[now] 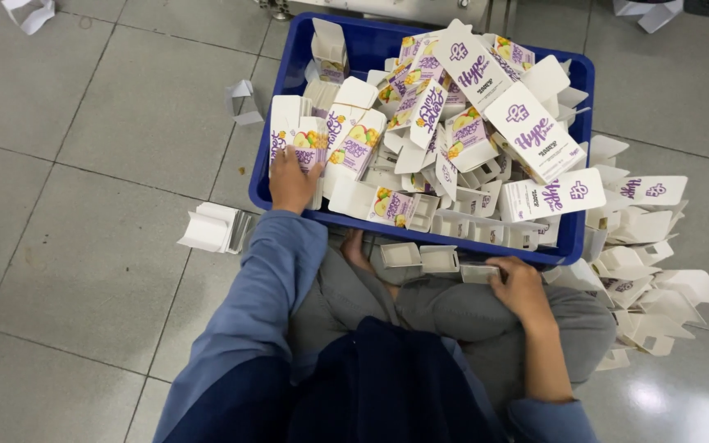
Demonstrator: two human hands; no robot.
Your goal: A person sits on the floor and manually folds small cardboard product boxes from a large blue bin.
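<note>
One blue plastic crate (272, 176) holds white and purple cartons (469, 123), heaped too thickly to count. Right of the crate lies one loose pile of folded white cartons (650, 279). Left of the crate sit one folded stack (211, 228) and two stray scraps (244, 100). Two hands show, one at the crate's near left corner (291, 182), one just below its front wall (519, 287).

Blue crate (565, 238), white-and-purple cartons (532, 131)

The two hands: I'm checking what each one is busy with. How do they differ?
The left hand reaches into the blue crate, pressing a stack of printed cartons; the right hand stays on the lap at a small white carton. The left arm is sleeved, the right forearm bare. Both are bare hands.
</note>
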